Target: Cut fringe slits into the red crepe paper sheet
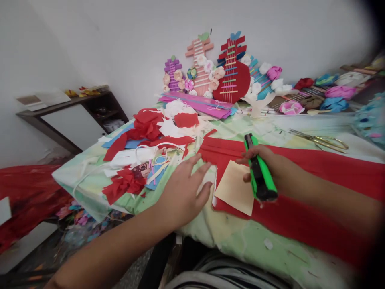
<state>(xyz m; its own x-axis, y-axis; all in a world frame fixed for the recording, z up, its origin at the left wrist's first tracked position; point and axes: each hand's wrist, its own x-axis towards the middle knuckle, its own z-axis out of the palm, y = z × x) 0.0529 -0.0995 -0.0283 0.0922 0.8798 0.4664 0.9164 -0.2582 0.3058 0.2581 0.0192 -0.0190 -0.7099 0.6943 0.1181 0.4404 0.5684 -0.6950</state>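
My right hand (pixel 264 162) is wrapped round a bright green and black stapler (pixel 260 172), held above a long red sheet (pixel 306 168) that looks like crepe paper or felt. Under the stapler, a cream square of paper (pixel 236 186) lies on the red sheet near its left end. My left hand (pixel 186 188) hovers or rests at that left end with its fingers spread and nothing in them. Its fingertips are close to the folded red strip (pixel 221 146); whether they touch it I cannot tell.
Red scraps (pixel 147 124), white paper and cords litter the table's left side. Gold-handled scissors (pixel 321 140) lie at the right. Along the wall stand craft-stick guitars (pixel 230 72) with paper flowers. A low cabinet (pixel 73 122) stands at the left.
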